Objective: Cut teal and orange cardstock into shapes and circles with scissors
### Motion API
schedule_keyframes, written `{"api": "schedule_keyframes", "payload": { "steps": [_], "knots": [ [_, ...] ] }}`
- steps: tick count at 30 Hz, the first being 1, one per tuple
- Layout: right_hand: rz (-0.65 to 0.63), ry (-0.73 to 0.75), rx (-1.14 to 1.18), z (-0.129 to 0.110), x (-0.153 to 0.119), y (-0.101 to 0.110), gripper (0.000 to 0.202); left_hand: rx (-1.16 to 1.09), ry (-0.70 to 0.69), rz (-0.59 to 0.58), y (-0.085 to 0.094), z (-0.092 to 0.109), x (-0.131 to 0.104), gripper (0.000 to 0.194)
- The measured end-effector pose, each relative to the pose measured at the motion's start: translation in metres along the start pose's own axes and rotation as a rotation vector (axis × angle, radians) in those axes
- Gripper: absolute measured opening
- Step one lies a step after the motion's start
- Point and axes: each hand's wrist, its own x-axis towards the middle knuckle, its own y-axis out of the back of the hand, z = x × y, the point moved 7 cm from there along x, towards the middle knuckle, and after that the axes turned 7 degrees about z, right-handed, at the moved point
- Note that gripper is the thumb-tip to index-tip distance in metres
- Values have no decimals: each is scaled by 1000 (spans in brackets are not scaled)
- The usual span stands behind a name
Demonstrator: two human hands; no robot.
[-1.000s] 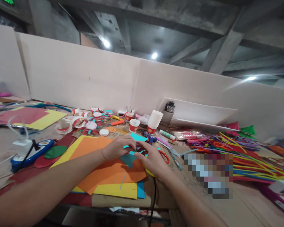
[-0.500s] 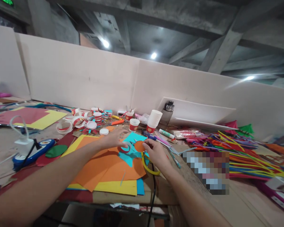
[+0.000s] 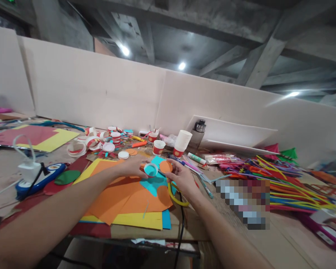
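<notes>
1. While the left hand [image 3: 136, 167] pinches a cup ring [image 3: 156, 170], the right hand [image 3: 181, 178] has an orange disc [image 3: 165, 166] pinched by its right side.
2. Disc's just right of the ring, tiny gap, above cyan paper [image 3: 156, 187].

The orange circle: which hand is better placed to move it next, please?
Probably the right hand: its fingers hold the orange circle at the edge. The left hand is occupied, holding a white-rimmed ring beside the circle.
</notes>
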Motion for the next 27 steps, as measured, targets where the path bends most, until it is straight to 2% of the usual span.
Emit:
{"api": "schedule_keyframes", "payload": {
  "steps": [5,9,12,17,19,23,25,27],
  "knots": [
    [-26,135,-64,-13,-6,-8,56,-55,34,9,-7,3,0,49],
    [14,194,-95,-18,-8,-4,53,-344,136,-20,-15,7,-1,54],
    [89,170,-108,-16,-4,5,53,-612,244,-50,-17,9,-2,50],
    [274,102,-230,-11,-1,22,53,-792,389,30,-9,-2,-1,35],
    [217,90,-309,-9,-4,16,49,-854,428,84,-6,-7,0,34],
    [-58,170,-625,-9,-16,-10,46,-909,442,151,-4,-11,1,39],
    [-85,245,-789,-14,-21,-13,51,-930,431,151,-5,-10,1,39],
    [-25,312,-924,-22,-21,-5,45,-950,438,150,-6,-11,1,35]
  ]
}}
